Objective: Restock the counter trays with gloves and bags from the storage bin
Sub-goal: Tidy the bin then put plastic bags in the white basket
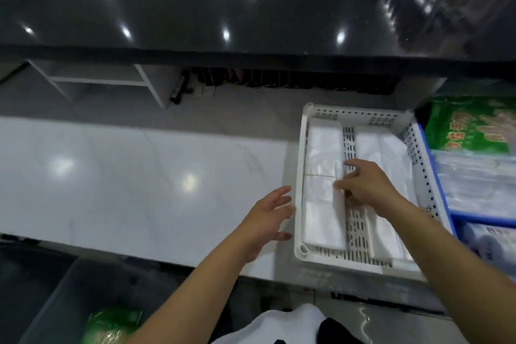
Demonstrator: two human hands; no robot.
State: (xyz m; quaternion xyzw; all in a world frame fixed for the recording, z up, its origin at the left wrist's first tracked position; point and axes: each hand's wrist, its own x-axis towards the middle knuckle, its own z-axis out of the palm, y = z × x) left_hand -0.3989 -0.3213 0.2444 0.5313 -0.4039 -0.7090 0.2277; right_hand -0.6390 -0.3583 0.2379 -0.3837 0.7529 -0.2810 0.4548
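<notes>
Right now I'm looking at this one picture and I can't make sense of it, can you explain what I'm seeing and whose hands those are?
There is no machine here. One camera worn on a person's head looks down at their own bare arms. On the pale counter sits a white perforated tray holding two stacks of folded white plastic bags. The right hand rests on the left stack, fingers at its rubber band. The left hand hovers open beside the tray, holding nothing. Further right is a blue tray with green packets. A grey bin stands below.
</notes>
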